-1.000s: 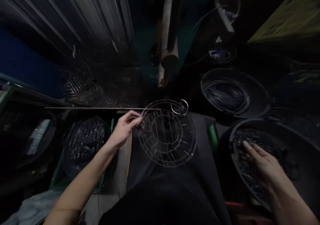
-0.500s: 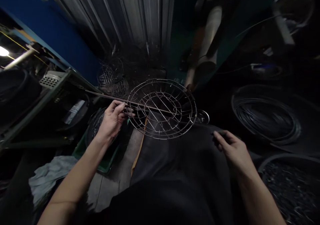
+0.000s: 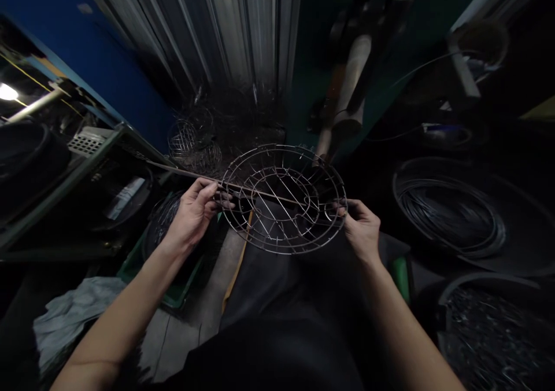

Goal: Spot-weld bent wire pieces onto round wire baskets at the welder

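Now I hold the round wire frame [image 3: 284, 199] over my lap, left hand [image 3: 191, 214] and right hand [image 3: 362, 229] pinching opposite rims with closed fingers, probably to keep it level.

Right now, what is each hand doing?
Left hand: fingers closed on the left rim of the round wire guard.
Right hand: fingers closed on its right rim.

Both hands [image 3: 193, 214] [image 3: 362, 229] forward, fingers pinched
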### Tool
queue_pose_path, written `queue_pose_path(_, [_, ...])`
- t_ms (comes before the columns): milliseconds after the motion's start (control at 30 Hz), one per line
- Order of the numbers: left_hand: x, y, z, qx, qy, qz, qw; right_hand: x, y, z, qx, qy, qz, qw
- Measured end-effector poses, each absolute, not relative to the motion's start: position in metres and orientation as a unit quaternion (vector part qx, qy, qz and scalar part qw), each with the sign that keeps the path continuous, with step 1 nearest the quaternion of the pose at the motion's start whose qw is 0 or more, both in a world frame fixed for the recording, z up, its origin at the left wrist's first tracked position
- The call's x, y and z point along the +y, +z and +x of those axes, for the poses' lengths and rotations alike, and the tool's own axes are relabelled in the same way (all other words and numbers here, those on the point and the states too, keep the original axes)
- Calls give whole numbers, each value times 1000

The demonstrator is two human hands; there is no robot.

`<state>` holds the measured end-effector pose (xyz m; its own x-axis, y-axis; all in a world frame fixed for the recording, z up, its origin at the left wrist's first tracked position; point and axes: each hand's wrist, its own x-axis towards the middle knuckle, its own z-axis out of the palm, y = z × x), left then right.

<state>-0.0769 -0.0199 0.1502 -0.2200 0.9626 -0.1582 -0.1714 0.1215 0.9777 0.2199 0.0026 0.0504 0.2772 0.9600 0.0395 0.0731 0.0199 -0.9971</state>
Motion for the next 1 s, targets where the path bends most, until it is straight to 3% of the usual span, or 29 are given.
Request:
queue_pose_path(367, [-19, 190, -67, 552, 531, 429, 480, 13, 37, 196, -403, 417, -558, 594])
queue_pose_path(833, [-19, 222, -43, 605, 460, 600, 249, 7, 36, 193, -281, 455, -545, 646])
queue_pose_path(1000, [-5, 230, -37, 600, 473, 594, 252, 15, 36, 193, -244, 468, -502, 686])
